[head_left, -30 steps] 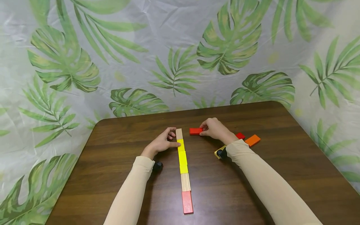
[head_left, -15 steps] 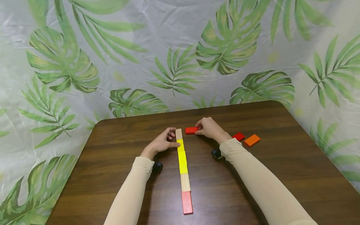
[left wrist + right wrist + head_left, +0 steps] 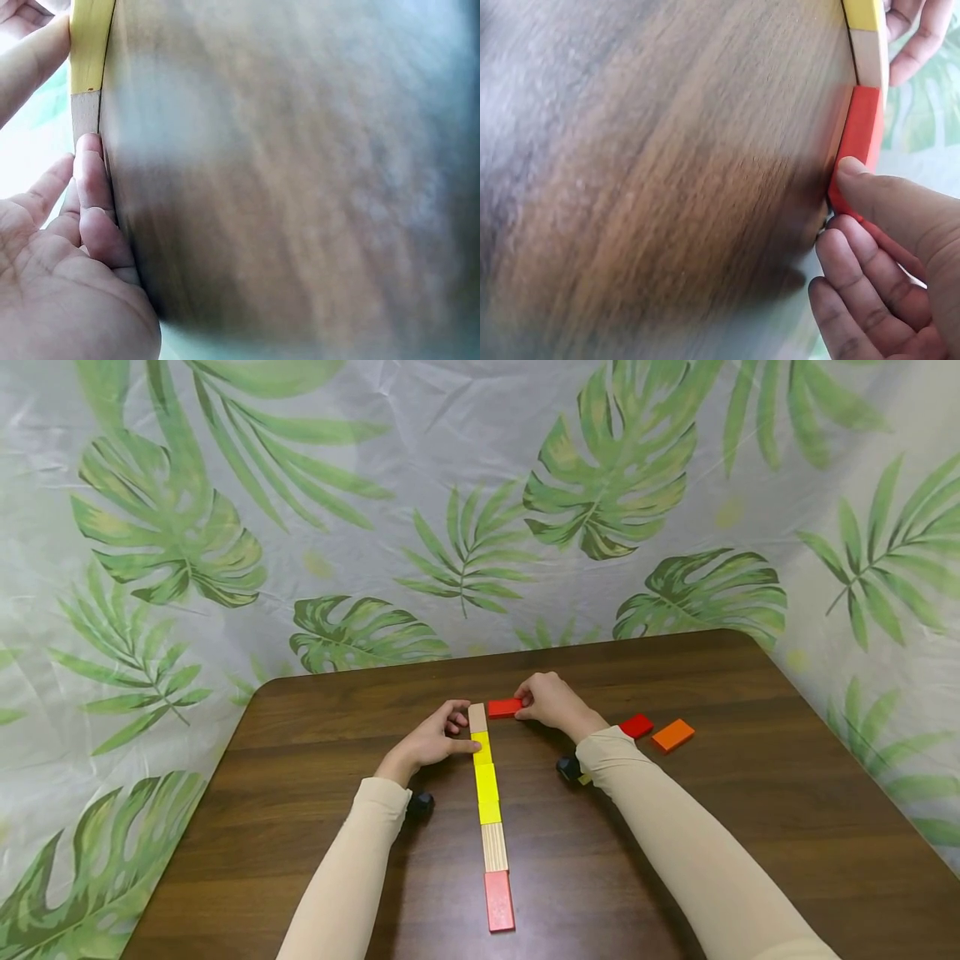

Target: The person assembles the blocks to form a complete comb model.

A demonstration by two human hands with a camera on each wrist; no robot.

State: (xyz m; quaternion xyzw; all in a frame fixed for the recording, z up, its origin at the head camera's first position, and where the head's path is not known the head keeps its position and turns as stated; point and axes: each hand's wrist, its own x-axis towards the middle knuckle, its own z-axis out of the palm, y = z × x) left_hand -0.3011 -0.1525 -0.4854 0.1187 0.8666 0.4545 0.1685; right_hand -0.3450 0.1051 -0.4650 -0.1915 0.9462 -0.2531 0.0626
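Mostly, there is a big pale cloth [image 3: 465,468] with green leaves on it, standing up behind a brown table [image 3: 300,827]. Two arms reach over the table, a cream left sleeve [image 3: 341,868] and a cream right sleeve [image 3: 690,852]. Between them lies a long row of blocks [image 3: 488,797], running away from the person. From near to far it goes: a pinkish red block [image 3: 499,902], a stripy wood block [image 3: 494,846], a bright yellow part that may be one block or two, a thinner-looking yellow block [image 3: 482,746] and a plain wood block [image 3: 478,718]. The left hand [image 3: 431,742] is at the far end of the row. Its thumb is spread away from its fingers and touches the thinner-looking yellow block, while the fingers rest along the side of the plain wood block. The right hand [image 3: 557,702] has its thumb and fingertips pinching one end of a red block [image 3: 504,708]. That red block lies sideways, its other end just beside the plain wood block; I cannot quite tell if they touch. An orange block [image 3: 673,736] lies near the right sleeve, and so does another red block [image 3: 636,725], partly hidden by it. Each wrist has a small black thing [image 3: 568,768] under it. A tiny yellow bit [image 3: 586,779] peeks out by the right one.
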